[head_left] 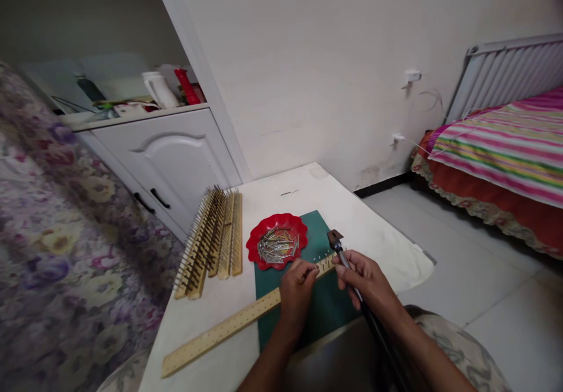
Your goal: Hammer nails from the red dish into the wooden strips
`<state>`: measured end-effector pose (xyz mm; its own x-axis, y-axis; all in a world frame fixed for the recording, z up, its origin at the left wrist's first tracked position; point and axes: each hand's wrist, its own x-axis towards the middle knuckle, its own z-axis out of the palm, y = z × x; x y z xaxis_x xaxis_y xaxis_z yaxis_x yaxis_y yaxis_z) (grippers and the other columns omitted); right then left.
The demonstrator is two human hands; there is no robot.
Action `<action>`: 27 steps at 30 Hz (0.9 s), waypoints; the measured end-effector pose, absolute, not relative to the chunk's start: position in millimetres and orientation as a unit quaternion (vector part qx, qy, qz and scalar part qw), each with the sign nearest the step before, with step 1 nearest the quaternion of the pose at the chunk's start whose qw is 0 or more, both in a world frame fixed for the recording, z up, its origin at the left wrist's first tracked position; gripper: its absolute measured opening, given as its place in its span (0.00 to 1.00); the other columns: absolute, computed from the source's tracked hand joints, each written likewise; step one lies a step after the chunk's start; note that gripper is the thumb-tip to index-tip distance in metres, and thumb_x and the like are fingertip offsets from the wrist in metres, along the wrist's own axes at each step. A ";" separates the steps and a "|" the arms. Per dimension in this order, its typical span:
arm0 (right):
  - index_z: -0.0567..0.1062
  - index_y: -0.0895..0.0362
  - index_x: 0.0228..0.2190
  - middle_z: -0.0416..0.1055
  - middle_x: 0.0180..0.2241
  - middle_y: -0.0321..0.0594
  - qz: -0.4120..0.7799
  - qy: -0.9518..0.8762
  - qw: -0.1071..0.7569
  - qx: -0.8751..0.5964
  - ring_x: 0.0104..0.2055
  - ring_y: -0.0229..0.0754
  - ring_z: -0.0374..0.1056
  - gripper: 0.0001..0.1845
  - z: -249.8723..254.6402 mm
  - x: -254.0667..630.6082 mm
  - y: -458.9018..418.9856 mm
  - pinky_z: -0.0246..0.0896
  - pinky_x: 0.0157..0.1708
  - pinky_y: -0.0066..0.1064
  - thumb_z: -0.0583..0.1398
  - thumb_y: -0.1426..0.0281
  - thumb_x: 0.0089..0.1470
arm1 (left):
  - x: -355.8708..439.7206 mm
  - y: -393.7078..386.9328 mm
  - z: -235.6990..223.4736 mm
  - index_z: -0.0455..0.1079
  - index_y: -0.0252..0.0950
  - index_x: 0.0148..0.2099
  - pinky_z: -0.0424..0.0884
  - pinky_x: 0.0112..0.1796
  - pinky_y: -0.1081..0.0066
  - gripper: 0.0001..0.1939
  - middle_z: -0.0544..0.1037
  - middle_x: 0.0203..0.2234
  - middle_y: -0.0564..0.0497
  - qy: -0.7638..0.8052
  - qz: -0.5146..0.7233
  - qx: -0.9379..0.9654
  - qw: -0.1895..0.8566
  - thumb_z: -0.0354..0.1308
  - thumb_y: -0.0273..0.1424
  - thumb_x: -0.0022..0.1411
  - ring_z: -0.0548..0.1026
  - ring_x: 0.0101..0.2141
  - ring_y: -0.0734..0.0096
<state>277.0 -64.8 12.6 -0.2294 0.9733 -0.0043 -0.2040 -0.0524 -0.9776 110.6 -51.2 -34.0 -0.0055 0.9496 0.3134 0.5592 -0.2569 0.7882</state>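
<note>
A long wooden strip (229,326) with a row of small holes lies slantwise across a green mat (325,304) on a white table (396,257). My left hand (297,289) rests on the strip near its far end, fingers pinched together on something too small to name. My right hand (367,280) is wrapped round the dark handle of a small hammer (336,242), whose head hovers just above the strip's far end. A red dish (277,241) full of metal nails sits beside the mat, just beyond my left hand.
Several wooden strips studded with nails (211,242) lie side by side at the table's left. A white cabinet (171,157) stands behind the table, a flowered cover (53,234) to the left, a bed with a striped blanket (505,146) at right.
</note>
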 end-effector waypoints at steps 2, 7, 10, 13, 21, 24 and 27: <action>0.67 0.57 0.32 0.68 0.16 0.27 0.620 -0.491 0.476 -0.385 0.06 0.27 0.53 0.14 13.3 277.5 -65.1 0.40 0.07 0.19 0.59 0.60 0.49 | 111.5 -50.9 -34.7 0.71 0.37 0.29 0.63 0.31 0.73 0.09 0.72 0.26 0.53 0.568 0.426 0.667 0.224 0.53 0.33 0.57 0.70 0.29 0.71; 0.68 0.59 0.33 0.68 0.16 0.29 0.678 -0.501 0.417 -0.339 0.07 0.26 0.53 0.16 14.6 279.0 -69.7 0.39 0.07 0.19 0.59 0.58 0.50 | 112.9 -50.9 -35.2 0.71 0.37 0.28 0.62 0.30 0.74 0.08 0.71 0.25 0.53 0.574 0.416 0.671 0.219 0.53 0.31 0.56 0.69 0.27 0.73; 0.68 0.59 0.33 0.68 0.16 0.28 0.692 -0.509 0.388 -0.333 0.06 0.26 0.52 0.17 15.5 277.0 -74.1 0.38 0.07 0.18 0.59 0.57 0.50 | 112.7 -51.3 -35.9 0.70 0.37 0.28 0.61 0.30 0.75 0.08 0.70 0.25 0.53 0.574 0.414 0.675 0.209 0.53 0.30 0.57 0.69 0.28 0.73; 0.68 0.59 0.32 0.68 0.15 0.28 0.692 -0.517 0.377 -0.334 0.06 0.26 0.52 0.17 15.4 273.9 -76.4 0.39 0.07 0.18 0.59 0.56 0.50 | 112.2 -51.7 -37.3 0.70 0.37 0.28 0.59 0.29 0.75 0.07 0.70 0.26 0.53 0.584 0.400 0.678 0.200 0.52 0.28 0.55 0.68 0.28 0.73; 0.65 0.57 0.28 0.68 0.16 0.28 0.681 -0.529 0.371 -0.345 0.06 0.27 0.53 0.16 6.3 267.2 -74.7 0.39 0.07 0.18 0.58 0.56 0.51 | 113.7 -52.0 -37.0 0.66 0.36 0.24 0.57 0.28 0.75 0.08 0.67 0.23 0.54 0.595 0.387 0.676 0.201 0.50 0.27 0.55 0.67 0.27 0.73; 0.65 0.57 0.28 0.68 0.16 0.28 0.674 -0.535 0.373 -0.348 0.07 0.27 0.53 0.15 5.0 266.4 -75.6 0.40 0.07 0.18 0.57 0.57 0.52 | 113.5 -52.5 -36.8 0.67 0.36 0.25 0.57 0.29 0.74 0.08 0.68 0.24 0.54 0.598 0.384 0.675 0.197 0.51 0.27 0.55 0.67 0.28 0.72; 0.65 0.56 0.30 0.68 0.16 0.27 0.668 -0.540 0.375 -0.350 0.07 0.27 0.53 0.15 4.6 266.6 -75.8 0.41 0.07 0.18 0.57 0.56 0.52 | 113.0 -53.1 -37.4 0.67 0.36 0.25 0.57 0.28 0.74 0.08 0.68 0.23 0.54 0.599 0.383 0.675 0.194 0.51 0.28 0.55 0.67 0.27 0.72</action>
<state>266.6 -75.8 4.6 -0.4746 0.8780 -0.0626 -0.1234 -0.1368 -0.9829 113.0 -53.1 -37.4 -0.0123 0.9585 0.2849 0.6603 -0.2061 0.7221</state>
